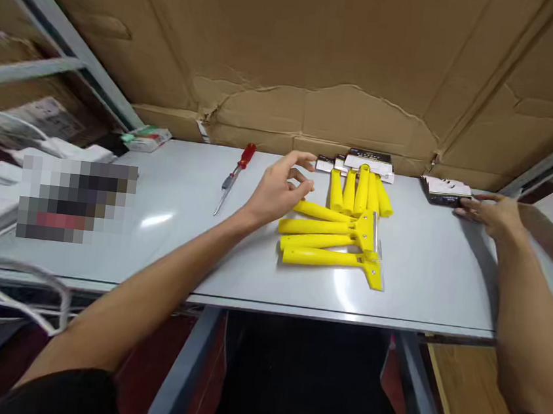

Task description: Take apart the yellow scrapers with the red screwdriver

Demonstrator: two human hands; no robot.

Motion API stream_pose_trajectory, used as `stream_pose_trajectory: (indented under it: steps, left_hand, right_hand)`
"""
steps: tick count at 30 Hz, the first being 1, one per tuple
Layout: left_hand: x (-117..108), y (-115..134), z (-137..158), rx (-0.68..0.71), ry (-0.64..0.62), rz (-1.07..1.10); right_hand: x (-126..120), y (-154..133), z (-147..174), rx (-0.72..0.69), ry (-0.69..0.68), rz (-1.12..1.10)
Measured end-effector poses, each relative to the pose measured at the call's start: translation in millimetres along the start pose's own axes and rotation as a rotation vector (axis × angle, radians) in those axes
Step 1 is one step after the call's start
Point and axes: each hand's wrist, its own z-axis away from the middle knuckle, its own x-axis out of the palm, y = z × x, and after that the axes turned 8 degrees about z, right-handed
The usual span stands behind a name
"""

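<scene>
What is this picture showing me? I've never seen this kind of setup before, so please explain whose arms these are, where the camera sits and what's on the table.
There is no machine here: the arms are a person's own, bare-handed. The single picture comes from a camera worn on the head, looking forward and down.

On the pale table lie yellow scrapers with their handles pointing left. Just behind are more yellow handles, next to some dark-and-white packs. Further left is a red-handled screwdriver. Brown cardboard forms the backdrop.

The left hand is near the scrapers, fingers apart, and appears empty. The right hand is at a stack of packs; whether it grips them isn't clear.
</scene>
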Motion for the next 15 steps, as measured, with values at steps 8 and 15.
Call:
stream_pose_trajectory:
  steps: [8, 15]
  left_hand:
    - [0.6, 0.5, 0.6, -0.013, -0.013, -0.072]
    - [-0.6, 2.0, -5.7, -0.010, -0.041, -0.191]
  right_hand:
    - [5.3, -2.2, 4.7, -0.044, 0.035, 0.263]
    - [0.7, -4.8, 6.1, -0.073, 0.077, 0.521]
